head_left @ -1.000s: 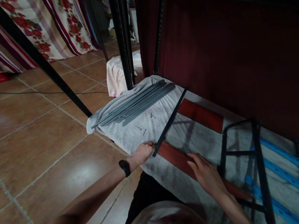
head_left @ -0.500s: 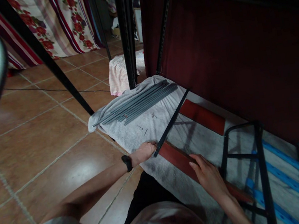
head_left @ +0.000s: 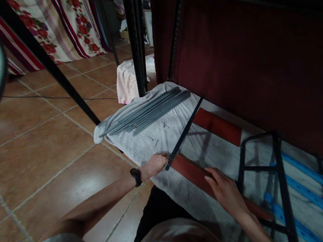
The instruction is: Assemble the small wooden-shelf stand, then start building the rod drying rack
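Note:
A long reddish-brown board [head_left: 192,176] stands on edge across the grey towel [head_left: 140,144]. My right hand [head_left: 226,192] grips its middle, thumb on the near face and fingers over the top edge. At the board's far-left end, my left hand [head_left: 158,163] has its fingers curled together against the near end of a thin black metal bar [head_left: 184,131]. What lies between those fingertips is hidden. The bar runs from there to a second reddish-brown board [head_left: 218,126], which lies parallel farther off. Several small bolts [head_left: 165,124] are scattered on the towel beyond my left hand.
Several grey rods [head_left: 154,112] lie bundled on the towel. A black metal frame [head_left: 283,183] and blue slotted strips [head_left: 308,192] stand at the right. Black posts [head_left: 135,40], a dark red panel [head_left: 247,63] and a curved metal tube [head_left: 0,76] surround the spot.
The view has shifted very slightly. Both hands keep their places on the board and at the bar's end.

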Tool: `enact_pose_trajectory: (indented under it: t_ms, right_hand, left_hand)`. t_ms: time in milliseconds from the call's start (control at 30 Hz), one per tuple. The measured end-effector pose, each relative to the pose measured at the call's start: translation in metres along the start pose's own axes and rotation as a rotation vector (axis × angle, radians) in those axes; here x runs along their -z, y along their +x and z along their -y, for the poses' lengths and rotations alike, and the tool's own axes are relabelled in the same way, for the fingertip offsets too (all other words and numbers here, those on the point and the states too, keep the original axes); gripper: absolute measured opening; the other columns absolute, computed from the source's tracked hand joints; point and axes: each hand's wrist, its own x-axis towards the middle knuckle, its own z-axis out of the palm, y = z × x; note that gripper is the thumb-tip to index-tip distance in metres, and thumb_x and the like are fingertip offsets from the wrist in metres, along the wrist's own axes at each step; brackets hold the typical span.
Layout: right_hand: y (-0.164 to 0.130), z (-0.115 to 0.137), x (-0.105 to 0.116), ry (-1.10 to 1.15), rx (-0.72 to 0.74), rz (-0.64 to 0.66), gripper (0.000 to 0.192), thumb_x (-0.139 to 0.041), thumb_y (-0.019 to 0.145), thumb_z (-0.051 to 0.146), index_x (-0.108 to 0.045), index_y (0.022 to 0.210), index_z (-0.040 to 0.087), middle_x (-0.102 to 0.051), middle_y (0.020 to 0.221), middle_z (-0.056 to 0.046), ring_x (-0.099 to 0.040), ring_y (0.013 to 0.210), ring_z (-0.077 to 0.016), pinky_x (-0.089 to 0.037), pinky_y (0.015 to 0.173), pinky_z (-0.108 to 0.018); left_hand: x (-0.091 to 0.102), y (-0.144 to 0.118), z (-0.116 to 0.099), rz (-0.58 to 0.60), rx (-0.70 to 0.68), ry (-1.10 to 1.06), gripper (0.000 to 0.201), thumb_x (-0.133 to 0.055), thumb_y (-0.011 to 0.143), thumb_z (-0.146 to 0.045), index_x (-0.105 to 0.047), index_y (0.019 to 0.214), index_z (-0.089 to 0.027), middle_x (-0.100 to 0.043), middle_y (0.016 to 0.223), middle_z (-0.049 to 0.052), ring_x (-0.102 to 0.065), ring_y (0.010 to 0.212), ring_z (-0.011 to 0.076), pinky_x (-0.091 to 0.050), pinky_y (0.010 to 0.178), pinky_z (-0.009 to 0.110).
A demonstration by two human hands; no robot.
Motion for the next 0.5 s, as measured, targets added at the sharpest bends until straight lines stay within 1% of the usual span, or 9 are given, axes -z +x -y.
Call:
enact_pose_trajectory:
  t_ms: [200, 333, 433, 500]
  right_hand:
    - [-0.0006, -0.0019, 0.0004, 0.013, -0.010, 0.008, 0.033, -0.037, 0.099, 0.034, -0.055, 0.122, 0.019, -0.068, 0.115, -0.010, -0.065, 0.107, -0.0223, -0.052, 0.091, -0.038]
    - [-0.0006, -0.0014, 0.0009, 0.021, -0.009, -0.015, 0.033, -0.038, 0.098, 0.034, -0.056, 0.121, 0.020, -0.069, 0.114, -0.009, -0.066, 0.106, -0.0216, -0.052, 0.092, -0.038]
    - [0.0000, -0.0015, 0.0014, 0.024, 0.002, -0.017, 0.033, -0.038, 0.098, 0.034, -0.057, 0.121, 0.020, -0.069, 0.112, -0.009, -0.066, 0.105, -0.0210, -0.053, 0.090, -0.036]
    - [0.0004, -0.0018, 0.0017, 0.023, 0.006, -0.014, 0.033, -0.038, 0.098, 0.034, -0.057, 0.121, 0.020, -0.069, 0.112, -0.009, -0.066, 0.104, -0.0211, -0.053, 0.090, -0.036]
  left_hand:
    - [-0.0046, 0.0039, 0.0053, 0.021, 0.053, -0.069, 0.017, -0.049, 0.088, -0.013, -0.065, 0.085, -0.017, -0.069, 0.090, 0.006, -0.065, 0.082, 0.0167, -0.047, 0.069, 0.023]
    - [-0.0043, 0.0045, 0.0073, 0.033, 0.015, -0.036, 0.019, -0.048, 0.086, -0.010, -0.065, 0.079, -0.015, -0.067, 0.081, 0.007, -0.064, 0.079, 0.0178, -0.047, 0.071, 0.025]
    - [-0.0023, 0.0031, 0.0083, 0.058, -0.034, 0.009, 0.021, -0.048, 0.083, -0.007, -0.065, 0.076, -0.015, -0.067, 0.077, 0.005, -0.063, 0.075, 0.0166, -0.046, 0.069, 0.024]
    - [0.0001, 0.0023, 0.0076, 0.074, -0.036, 0.024, 0.022, -0.048, 0.082, -0.007, -0.066, 0.074, -0.016, -0.066, 0.075, 0.004, -0.062, 0.072, 0.0156, -0.045, 0.067, 0.024]
